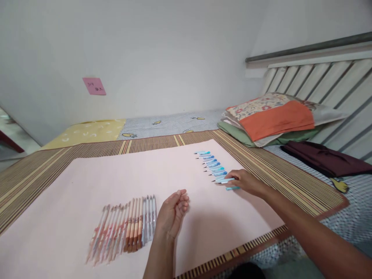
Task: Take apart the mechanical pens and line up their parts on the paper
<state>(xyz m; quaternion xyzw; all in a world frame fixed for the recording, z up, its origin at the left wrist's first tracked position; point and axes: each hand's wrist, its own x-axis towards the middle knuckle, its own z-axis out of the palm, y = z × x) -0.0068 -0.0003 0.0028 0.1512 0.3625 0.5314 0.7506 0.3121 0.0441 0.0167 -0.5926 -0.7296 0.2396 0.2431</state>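
A pale pink sheet [122, 174] lies on a striped mat. Several orange and clear pens [124, 228] lie side by side at the lower left of the sheet. My left hand [173, 213] hovers just right of them, palm turned up, fingers curled loosely with nothing in them. Farther right runs a column of several blue pens [212, 164]. My right hand [247, 181] rests at the near end of that column, fingers on a blue pen [225, 180]. A small blue cap or pen end [232, 188] pokes out under that hand.
The striped mat [35, 166] covers a bed against a white wall with a pink note [94, 86]. Folded orange and green cloths [273, 118] and a dark red cloth [322, 157] lie at the right by a slatted headboard.
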